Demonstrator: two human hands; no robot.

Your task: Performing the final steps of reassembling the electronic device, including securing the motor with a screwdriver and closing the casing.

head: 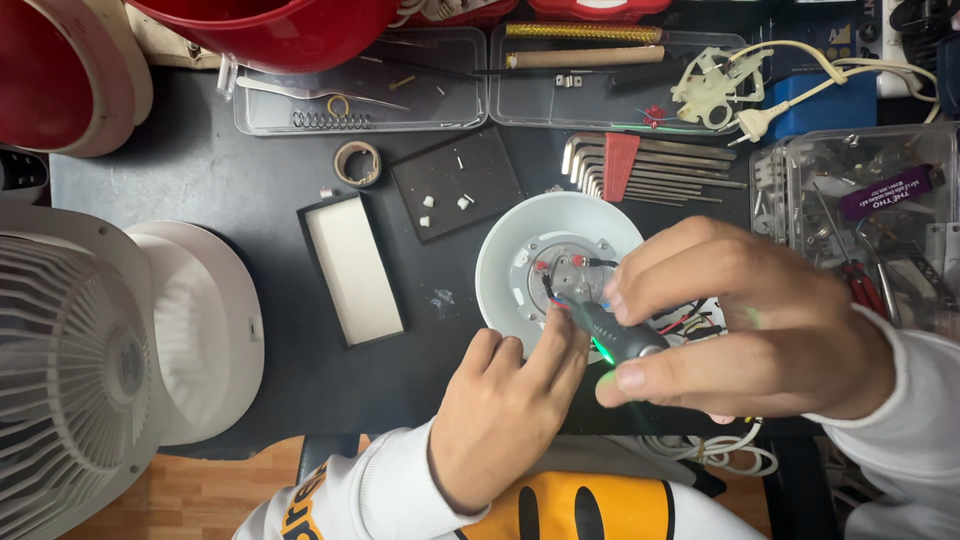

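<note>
Right hand (745, 325) grips electric screwdriver (615, 338), tip down into white round fan base (500, 262) near tabletop (200, 170) front edge; left hand (505, 415), fingers spread, pins base steady.

Both hands were bare, no gloves, no rings, no watch showing. The left hand (505, 420) came out of a white long sleeve (385, 490) with a snug ribbed cuff at the wrist, and orange lettering ran along the forearm near the lower edge. The right hand (745, 325) emerged from a matching white sleeve (915, 400), loose and softly creased. Between the arms, the white top (590, 505) carried a big yellow-orange print with dark oval marks.
</note>
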